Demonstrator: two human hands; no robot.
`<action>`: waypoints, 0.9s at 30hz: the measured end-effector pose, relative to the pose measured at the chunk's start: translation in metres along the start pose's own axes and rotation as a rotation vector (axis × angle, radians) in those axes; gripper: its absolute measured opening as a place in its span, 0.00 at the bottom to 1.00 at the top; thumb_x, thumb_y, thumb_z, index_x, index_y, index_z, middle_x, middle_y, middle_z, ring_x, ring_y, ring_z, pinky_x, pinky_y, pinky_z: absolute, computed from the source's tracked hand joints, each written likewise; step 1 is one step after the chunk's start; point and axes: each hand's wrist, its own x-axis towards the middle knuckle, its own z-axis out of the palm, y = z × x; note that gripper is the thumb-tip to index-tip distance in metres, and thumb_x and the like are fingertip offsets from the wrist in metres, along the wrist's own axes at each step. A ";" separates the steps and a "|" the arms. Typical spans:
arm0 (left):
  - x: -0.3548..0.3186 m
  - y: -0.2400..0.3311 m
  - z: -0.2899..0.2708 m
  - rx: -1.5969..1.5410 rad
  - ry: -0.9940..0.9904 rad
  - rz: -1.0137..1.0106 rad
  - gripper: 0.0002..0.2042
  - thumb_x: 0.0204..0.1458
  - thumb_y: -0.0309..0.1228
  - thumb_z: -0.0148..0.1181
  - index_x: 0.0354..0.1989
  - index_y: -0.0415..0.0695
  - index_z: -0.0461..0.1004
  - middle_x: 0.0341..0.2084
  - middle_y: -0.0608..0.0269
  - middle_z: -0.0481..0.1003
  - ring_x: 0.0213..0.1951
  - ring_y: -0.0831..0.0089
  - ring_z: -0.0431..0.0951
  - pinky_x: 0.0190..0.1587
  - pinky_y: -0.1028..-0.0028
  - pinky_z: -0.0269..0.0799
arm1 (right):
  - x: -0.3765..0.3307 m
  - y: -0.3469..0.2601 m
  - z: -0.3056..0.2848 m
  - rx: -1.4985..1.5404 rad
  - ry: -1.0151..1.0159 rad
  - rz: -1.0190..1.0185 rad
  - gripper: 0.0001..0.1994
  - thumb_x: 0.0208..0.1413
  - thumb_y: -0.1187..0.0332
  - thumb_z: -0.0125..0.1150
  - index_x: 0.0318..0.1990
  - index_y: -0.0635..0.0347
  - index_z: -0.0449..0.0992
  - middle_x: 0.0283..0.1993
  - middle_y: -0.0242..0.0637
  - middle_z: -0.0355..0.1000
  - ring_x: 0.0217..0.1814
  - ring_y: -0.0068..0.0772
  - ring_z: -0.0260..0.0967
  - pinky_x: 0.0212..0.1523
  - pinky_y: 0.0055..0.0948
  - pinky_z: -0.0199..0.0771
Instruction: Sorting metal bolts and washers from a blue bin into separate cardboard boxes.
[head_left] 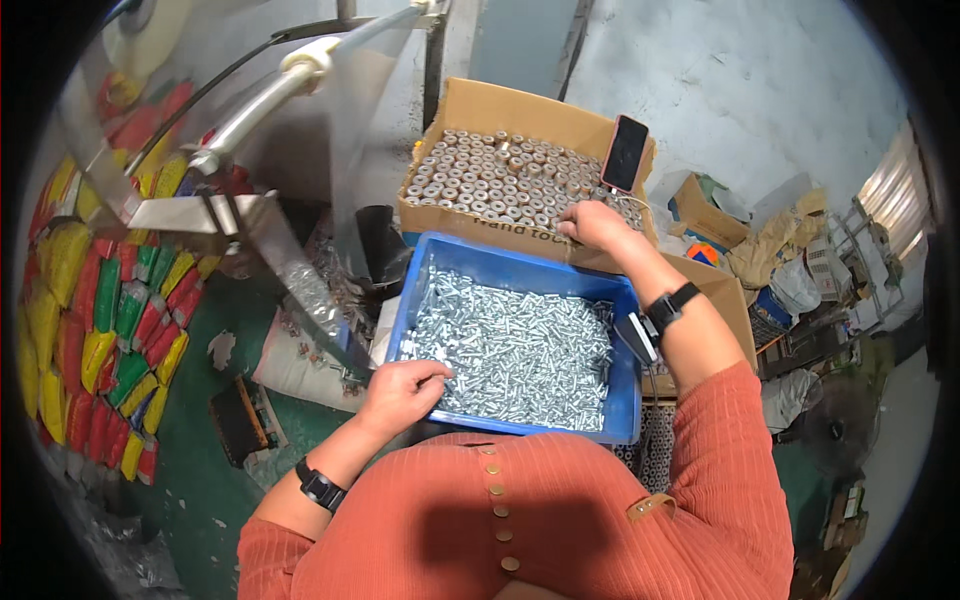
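Observation:
A blue plastic tray [628, 400] in front of me holds a heap of small silvery screws [520, 345]. At the tray's near left corner, my left hand [403, 393] has its fingers bent and drawn together above the screws. What sits between the fingertips, if anything, is too small to tell. My right hand [595, 226] reaches beyond the tray to the front edge of a cardboard box [520, 103] filled with round metal pieces with centre holes [500, 178]. Its fingers are curled together there, and their contents are hidden.
A phone [625, 153] leans at the box's right corner. Beside the tray's right rim is a small device [637, 338] with a cable. A metal machine frame [240, 215] stands left. Colourful packets [110, 330] are stacked at far left; a fan [838, 430] is at right.

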 end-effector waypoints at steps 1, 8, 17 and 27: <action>-0.001 -0.003 -0.001 0.007 -0.012 0.013 0.07 0.51 0.25 0.58 0.35 0.39 0.81 0.23 0.58 0.79 0.23 0.77 0.75 0.28 0.75 0.70 | 0.010 -0.012 0.003 -0.186 -0.142 0.118 0.25 0.57 0.47 0.57 0.47 0.63 0.79 0.49 0.48 0.76 0.51 0.51 0.73 0.53 0.43 0.72; -0.005 -0.004 -0.008 -0.050 -0.090 0.013 0.10 0.50 0.31 0.56 0.37 0.44 0.81 0.28 0.52 0.79 0.29 0.62 0.80 0.33 0.68 0.75 | 0.044 -0.008 0.008 -0.182 -0.332 0.118 0.21 0.56 0.52 0.60 0.42 0.65 0.80 0.37 0.47 0.79 0.36 0.42 0.76 0.41 0.40 0.75; -0.004 -0.006 -0.014 -0.019 -0.150 0.061 0.10 0.52 0.29 0.57 0.38 0.39 0.80 0.29 0.52 0.81 0.32 0.66 0.82 0.37 0.70 0.75 | 0.034 -0.020 -0.003 0.003 -0.353 0.254 0.23 0.53 0.54 0.64 0.43 0.70 0.77 0.36 0.46 0.78 0.33 0.38 0.74 0.37 0.39 0.75; -0.003 -0.001 -0.015 -0.019 -0.177 0.038 0.10 0.52 0.30 0.57 0.39 0.40 0.81 0.31 0.53 0.81 0.33 0.64 0.82 0.38 0.70 0.76 | -0.006 -0.025 -0.024 0.672 -0.203 0.238 0.15 0.57 0.59 0.58 0.32 0.65 0.75 0.26 0.38 0.71 0.17 0.26 0.61 0.17 0.27 0.61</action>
